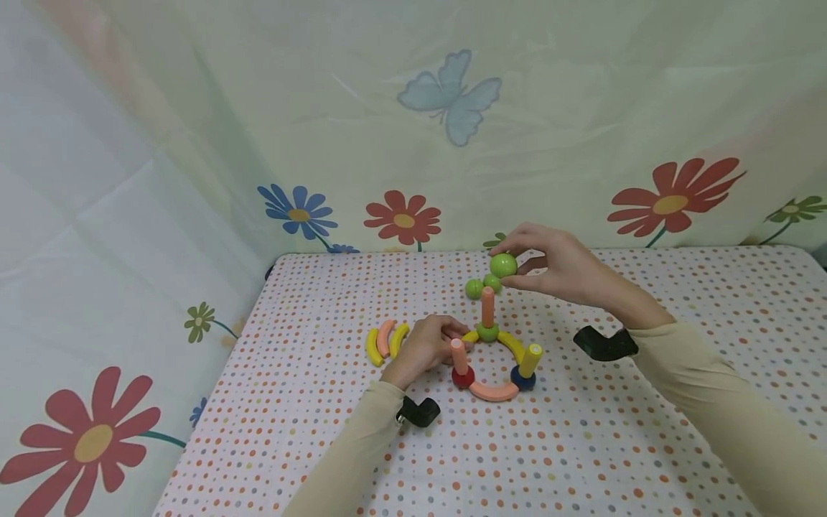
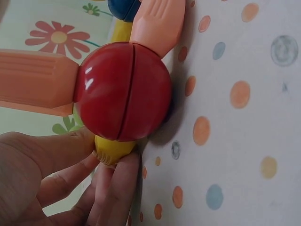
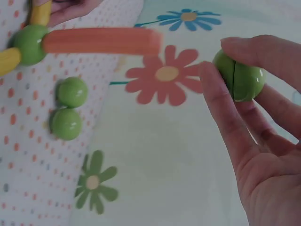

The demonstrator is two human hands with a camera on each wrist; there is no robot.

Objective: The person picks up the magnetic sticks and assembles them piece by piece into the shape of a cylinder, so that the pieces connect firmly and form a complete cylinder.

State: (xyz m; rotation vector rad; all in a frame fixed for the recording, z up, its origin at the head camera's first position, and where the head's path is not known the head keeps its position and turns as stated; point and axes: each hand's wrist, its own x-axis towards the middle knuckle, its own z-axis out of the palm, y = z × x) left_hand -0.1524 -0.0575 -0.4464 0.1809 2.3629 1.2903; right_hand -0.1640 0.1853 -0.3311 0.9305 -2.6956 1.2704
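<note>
My right hand [image 1: 549, 267] pinches a green ball [image 1: 503, 265] between thumb and fingertips, raised above the table behind the ring. In the right wrist view, a groove runs round this ball [image 3: 239, 77]. A ring of curved sticks and balls lies on the table, with a green ball [image 1: 487, 332], a red ball [image 1: 462, 378] and a dark blue ball [image 1: 523, 379] as corners. From each corner rises an upright stick, such as the orange one [image 1: 487, 309]. My left hand [image 1: 429, 346] pinches a yellow curved stick [image 2: 113, 149] beside the red ball.
Two loose green balls [image 1: 474, 289] lie behind the ring. Left of my left hand lie two yellow curved sticks [image 1: 373, 347] and an orange curved stick [image 1: 385, 337]. The dotted tablecloth [image 1: 581, 445] meets a flowered curtain [image 1: 323, 129] at the back.
</note>
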